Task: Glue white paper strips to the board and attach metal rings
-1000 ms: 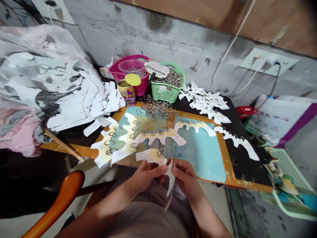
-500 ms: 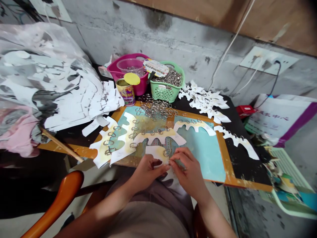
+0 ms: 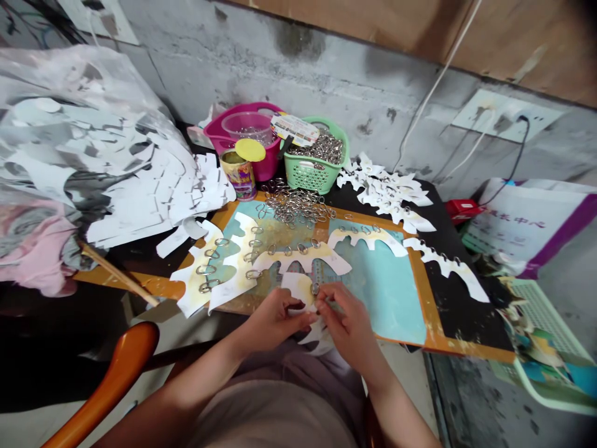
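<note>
My left hand (image 3: 276,318) pinches a white scalloped piece (image 3: 295,284) with a yellowish coating, at the table's front edge. On its right side, my right hand (image 3: 344,316) has thumb and fingers pressed together at the piece's edge, beside a metal ring (image 3: 314,289). Part of the piece hangs below my hands, and the fingertips hide the exact grip. Just beyond lies a similar white strip (image 3: 321,254) with several rings along it. Two more ringed strips, a left one (image 3: 186,280) and a nearer one (image 3: 240,280), lie to the left.
A heap of loose rings (image 3: 296,206) lies behind the strips. Behind it stand a green basket (image 3: 308,174) of rings, a pink basket (image 3: 268,163) and an open can (image 3: 240,177). White cut pieces (image 3: 144,199) pile up at left, finished-looking strips (image 3: 385,186) at back right.
The white piece has turned and tilted in my fingers, and more of it shows below my hands. My right hand has shifted slightly left; the ring beside it now looks narrower.
</note>
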{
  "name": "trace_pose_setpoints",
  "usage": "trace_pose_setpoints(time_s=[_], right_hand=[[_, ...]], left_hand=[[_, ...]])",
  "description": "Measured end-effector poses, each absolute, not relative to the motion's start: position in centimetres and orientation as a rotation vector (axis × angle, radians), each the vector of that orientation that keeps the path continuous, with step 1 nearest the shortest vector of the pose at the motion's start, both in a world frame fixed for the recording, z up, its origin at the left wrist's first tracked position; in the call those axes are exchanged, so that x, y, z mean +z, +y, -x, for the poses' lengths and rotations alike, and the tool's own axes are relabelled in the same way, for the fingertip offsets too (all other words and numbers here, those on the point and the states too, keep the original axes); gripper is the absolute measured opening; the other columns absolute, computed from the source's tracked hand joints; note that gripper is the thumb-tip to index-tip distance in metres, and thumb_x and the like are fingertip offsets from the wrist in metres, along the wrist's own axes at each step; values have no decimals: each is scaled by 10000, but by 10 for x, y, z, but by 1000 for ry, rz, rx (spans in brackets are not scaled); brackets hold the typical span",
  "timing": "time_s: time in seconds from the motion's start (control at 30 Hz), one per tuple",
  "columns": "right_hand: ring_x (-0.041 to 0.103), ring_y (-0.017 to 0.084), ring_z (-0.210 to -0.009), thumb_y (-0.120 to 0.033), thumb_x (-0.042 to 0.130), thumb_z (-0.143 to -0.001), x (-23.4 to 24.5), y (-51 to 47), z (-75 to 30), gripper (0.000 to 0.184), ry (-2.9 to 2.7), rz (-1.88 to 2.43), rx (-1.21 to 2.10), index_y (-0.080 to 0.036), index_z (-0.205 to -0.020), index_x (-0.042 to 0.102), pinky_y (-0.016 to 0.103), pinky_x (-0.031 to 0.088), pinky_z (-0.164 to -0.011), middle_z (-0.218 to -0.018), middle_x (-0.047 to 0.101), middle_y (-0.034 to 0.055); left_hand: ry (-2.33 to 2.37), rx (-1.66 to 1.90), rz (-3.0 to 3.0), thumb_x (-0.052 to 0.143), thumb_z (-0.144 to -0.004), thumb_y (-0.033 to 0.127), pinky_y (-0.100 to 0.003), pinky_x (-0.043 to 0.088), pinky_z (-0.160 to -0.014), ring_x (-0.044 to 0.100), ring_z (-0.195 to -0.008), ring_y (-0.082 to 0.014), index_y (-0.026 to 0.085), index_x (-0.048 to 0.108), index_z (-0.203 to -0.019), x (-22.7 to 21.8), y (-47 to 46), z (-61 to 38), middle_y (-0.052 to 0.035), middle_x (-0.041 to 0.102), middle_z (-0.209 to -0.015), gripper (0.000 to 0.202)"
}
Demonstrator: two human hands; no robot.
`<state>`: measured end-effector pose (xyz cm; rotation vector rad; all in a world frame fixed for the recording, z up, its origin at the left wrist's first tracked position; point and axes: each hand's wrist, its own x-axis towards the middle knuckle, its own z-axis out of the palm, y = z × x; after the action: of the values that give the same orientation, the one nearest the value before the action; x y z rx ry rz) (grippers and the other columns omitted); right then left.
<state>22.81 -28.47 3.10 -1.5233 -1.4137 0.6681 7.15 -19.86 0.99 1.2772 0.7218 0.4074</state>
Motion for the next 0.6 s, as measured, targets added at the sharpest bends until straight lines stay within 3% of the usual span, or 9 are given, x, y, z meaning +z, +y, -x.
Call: trace_pose_setpoints(time_s=[0.07,0.2,0.43,0.5,0.6], right_hand=[[567,153,-787,-248,539,-941,29,-285,-226,18,-1228,1488,861,-238,-930,528,259,454,-691,-854,580,1],[518,117,-639,-289,677,-855,22,-286,-218,293,-790,1315,1039,-262,-1038,450,217,403,-582,-743,546,-60],[516,115,-574,-296,782,-723,23,-281,-209,481,-410,1141,1147,-272,-1052,432,225,431,-555,-699,533,-79],[517,118,-570,-301,784,-722,23,-280,-208,489,-392,1144,1127,-271,-1060,432,226,429,-542,-699,547,-76],[515,106,-582,-314,755,-785,21,-282,-205,437,-445,1161,1069,-280,-1084,438,210,426,-549,-720,567,-76]], left_hand=[[727,403,-1275,825,-665,495,-203,425,-469,590,-545,-144,154,573,-600,4,-199,-70,12,549,-537,429],[675,366,-1281,805,-699,473,-199,435,-487,613,-562,-150,149,584,-633,1,-197,-71,12,551,-552,398],[582,382,-1256,773,-761,381,-154,363,-473,453,-500,-60,151,556,-742,7,-199,-71,66,448,-585,317],[539,400,-1250,815,-714,363,-165,409,-520,509,-569,-76,148,590,-856,5,-201,-68,38,526,-694,343],[545,477,-1233,897,-579,370,-213,484,-617,583,-707,-127,159,594,-977,1,-203,-66,-17,593,-887,543]])
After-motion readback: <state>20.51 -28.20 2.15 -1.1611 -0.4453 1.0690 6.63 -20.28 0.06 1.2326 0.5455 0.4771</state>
